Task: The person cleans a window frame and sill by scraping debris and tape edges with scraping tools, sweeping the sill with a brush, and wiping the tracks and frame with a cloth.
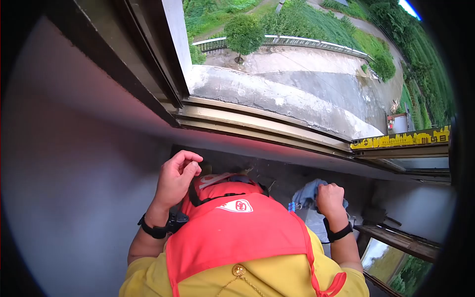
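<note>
My left hand (pixel 179 179) is raised beside the red apron (pixel 242 222), below the window frame. Its fingers are curled in toward the thumb, and I see nothing in them. On the other side, my right hand (pixel 330 199) is closed in a fist around a blue-grey cloth (pixel 308 192), which bunches out to the left of the knuckles. A small blue clip (pixel 294 206) is close to the cloth, left of the right hand. What it is fixed to is unclear.
An open window with a metal sill track (pixel 262 126) runs across in front of me. Yellow printed tape (pixel 401 139) covers part of the frame at right. A pale wall (pixel 84 188) stands at left. A framed glass pane (pixel 378 255) is low at right.
</note>
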A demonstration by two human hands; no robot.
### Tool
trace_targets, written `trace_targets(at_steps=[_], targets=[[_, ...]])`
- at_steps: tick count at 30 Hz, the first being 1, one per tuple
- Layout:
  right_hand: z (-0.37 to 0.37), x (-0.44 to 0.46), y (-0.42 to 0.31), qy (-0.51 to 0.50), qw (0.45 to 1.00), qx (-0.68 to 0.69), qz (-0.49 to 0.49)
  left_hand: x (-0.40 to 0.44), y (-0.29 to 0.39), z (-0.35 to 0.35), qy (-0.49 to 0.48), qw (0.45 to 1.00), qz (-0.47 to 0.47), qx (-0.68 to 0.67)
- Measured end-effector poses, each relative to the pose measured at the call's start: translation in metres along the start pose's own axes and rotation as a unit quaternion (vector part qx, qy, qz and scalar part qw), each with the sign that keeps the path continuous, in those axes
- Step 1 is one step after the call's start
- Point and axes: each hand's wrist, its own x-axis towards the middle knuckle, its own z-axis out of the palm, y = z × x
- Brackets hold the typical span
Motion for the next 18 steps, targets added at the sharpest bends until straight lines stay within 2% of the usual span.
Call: trace_targets(at_steps=[1,2,4,7,9,12,13,15,18], targets=[[0.006,-0.001,0.003,-0.018,0.999,-0.025,-0.011,0.003,-0.001,0.001,-0.002,1.000,0.009,0.008],[-0.005,-0.005,0.001,0.026,0.995,0.081,-0.048,0.002,-0.002,0.003,-0.002,1.000,0.011,0.014],[-0.038,-0.006,-0.010,0.106,0.974,0.172,-0.102,0.003,0.006,0.006,-0.004,1.000,0.013,0.025],[-0.090,0.007,-0.049,0.232,0.887,0.352,-0.190,0.007,0.012,0.008,-0.002,0.999,0.030,0.020],[-0.118,0.024,-0.084,0.314,0.839,0.329,-0.298,0.006,0.011,0.010,0.004,1.000,0.031,0.002],[-0.144,0.064,-0.162,0.427,0.774,0.277,-0.377,0.003,-0.003,0.010,0.035,0.999,0.039,-0.015],[-0.144,0.082,-0.189,0.420,0.766,0.269,-0.406,0.001,-0.001,0.010,0.058,0.996,0.062,0.011],[-0.123,0.116,-0.232,0.389,0.804,0.232,-0.385,-0.001,0.001,0.007,0.039,0.998,0.034,-0.027],[-0.121,0.120,-0.220,0.378,0.837,0.161,-0.360,-0.005,-0.002,0.001,0.060,0.997,0.024,-0.040]])
